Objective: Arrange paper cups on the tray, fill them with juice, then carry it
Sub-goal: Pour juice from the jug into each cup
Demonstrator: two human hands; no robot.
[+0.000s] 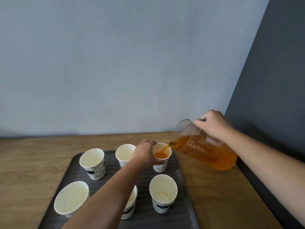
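Note:
Several white printed paper cups stand in two rows on a dark ribbed tray [178, 204]. My right hand [212, 123] grips the handle of a clear ribbed pitcher [206, 151] of orange juice, tilted left. A stream of juice runs from its spout into the far right cup [162, 166], which holds orange juice. My left hand [145, 154] is closed around that cup's rim and side. The far middle cup [124, 153], far left cup [93, 163], near left cup [71, 198] and near right cup [163, 192] look empty. My left forearm partly hides the near middle cup [130, 205].
The tray lies on a wooden table [33, 162] that meets a pale blue wall at the back. A dark grey wall [272, 80] runs along the table's right edge. Bare wood shows left and right of the tray.

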